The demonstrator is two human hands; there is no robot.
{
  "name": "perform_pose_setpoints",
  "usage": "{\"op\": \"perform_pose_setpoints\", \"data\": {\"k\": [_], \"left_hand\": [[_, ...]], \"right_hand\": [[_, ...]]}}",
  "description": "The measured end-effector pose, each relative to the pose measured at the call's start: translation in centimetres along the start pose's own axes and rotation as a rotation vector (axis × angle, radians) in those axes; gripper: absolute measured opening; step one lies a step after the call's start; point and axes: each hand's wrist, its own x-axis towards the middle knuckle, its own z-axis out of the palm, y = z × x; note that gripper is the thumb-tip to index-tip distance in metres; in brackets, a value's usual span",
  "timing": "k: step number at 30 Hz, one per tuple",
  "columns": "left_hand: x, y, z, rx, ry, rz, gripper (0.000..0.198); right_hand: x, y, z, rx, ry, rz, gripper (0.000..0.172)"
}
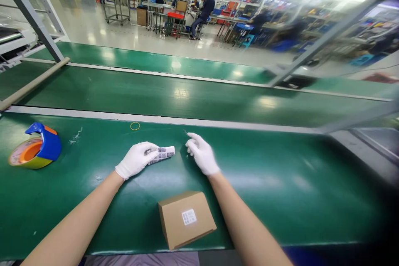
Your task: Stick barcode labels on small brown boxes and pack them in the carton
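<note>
**Label strip in hand, box already labelled**

The cardboard box [186, 218] lies nearest, at the front edge of the green bench [280, 183], shut, with one white sticker [189, 216] already on its upper face; that part looks finished. Whether more labels are to go on it cannot be told.

Far to the box's left, near the bench's left end, sits a tape dispenser [35, 147], blue and orange, with its roll in place. Behind the box and slightly left, the gloved left hand [135, 159] is curled around a strip of printed labels [162, 153]. The strip's long axis runs roughly left to right, tilted a little away from the camera at its right, free end, which points toward the other hand. Behind the box to the right, the gloved right hand [201, 153] has its thumb and forefinger pinched close together over the bench; whether they hold a peeled label is too small to see. Beyond both hands a small yellow rubber band [135, 126] lies by the bench's metal rail.
</note>
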Motion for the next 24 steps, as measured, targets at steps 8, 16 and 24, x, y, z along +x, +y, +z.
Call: {"op": "perform_pose_setpoints", "data": {"k": [8,16,24], "left_hand": [[0.0,0.1,0.0,-0.008,0.010,0.020,0.028],[-0.1,0.3,0.1,0.008,0.013,-0.022,0.033],[0.1,-0.5,0.9,0.199,0.312,0.015,0.046]], "right_hand": [[0.0,-0.2,0.0,-0.024,-0.013,0.000,0.052],[0.0,0.1,-0.1,-0.003,-0.030,-0.002,0.051],[0.2,0.9,-0.1,-0.025,-0.017,-0.038,0.044]]}}
